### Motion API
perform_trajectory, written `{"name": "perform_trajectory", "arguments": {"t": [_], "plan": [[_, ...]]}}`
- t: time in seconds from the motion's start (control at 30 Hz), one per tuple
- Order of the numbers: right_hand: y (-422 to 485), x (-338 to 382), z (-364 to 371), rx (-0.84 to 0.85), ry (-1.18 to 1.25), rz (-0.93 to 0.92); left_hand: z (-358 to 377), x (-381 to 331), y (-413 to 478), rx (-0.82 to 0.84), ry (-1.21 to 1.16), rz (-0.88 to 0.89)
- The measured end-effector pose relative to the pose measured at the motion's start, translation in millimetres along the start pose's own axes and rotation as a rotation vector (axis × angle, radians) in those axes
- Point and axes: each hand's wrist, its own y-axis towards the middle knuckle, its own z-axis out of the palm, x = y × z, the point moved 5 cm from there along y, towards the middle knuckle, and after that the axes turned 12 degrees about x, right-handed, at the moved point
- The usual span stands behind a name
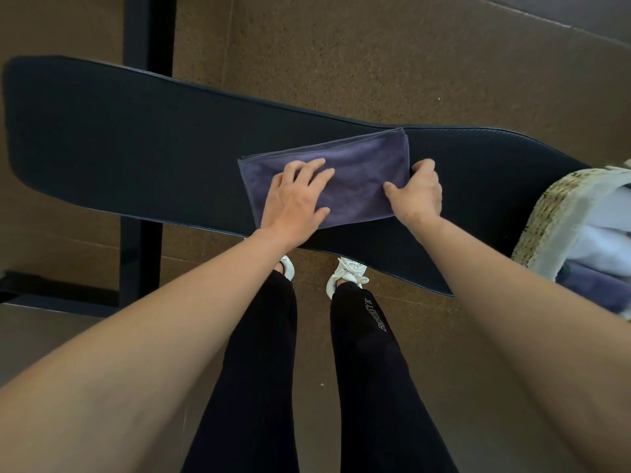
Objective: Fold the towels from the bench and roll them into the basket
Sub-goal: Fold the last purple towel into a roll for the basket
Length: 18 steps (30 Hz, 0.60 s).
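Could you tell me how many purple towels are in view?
2. One folded towel lies on the bench; a second towel sits in the basket, far right. More may be hidden there.

Matt cloth on a faintly shiny padded bench

The purple towel [358, 172] is soft, short-napped cloth, matt, with a stitched hem; the dark bench [119, 138] under it has a finely ribbed, leather-like cover with a dull sheen and smooth piping along its edges. At the bench's right end the basket [553, 206] is rough woven straw-coloured fibre with a pale cloth liner [585, 199]. The floor [341, 63] is brown, speckled and grainy.
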Motion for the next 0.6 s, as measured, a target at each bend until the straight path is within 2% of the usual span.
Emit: {"name": "perform_trajectory", "arguments": {"t": [0.07,0.17,0.43,0.6], "plan": [[-2.2,-10.0,4.4,0.039,0.016,0.039,9.7,0.4,6.1,0.089,0.098,-0.059],[-3.6,-17.1,5.8,0.124,0.038,0.038,14.1,3.8,10.9,0.137,0.183,-0.117],[-28.6,-3.3,-2.6,0.198,0.25,-0.245,10.9,0.0,12.1,0.157,0.216,-0.139],[-57.5,27.8,7.6,0.289,0.322,-0.444,5.2,-0.6,6.8,0.151,0.136,-0.09]]}}
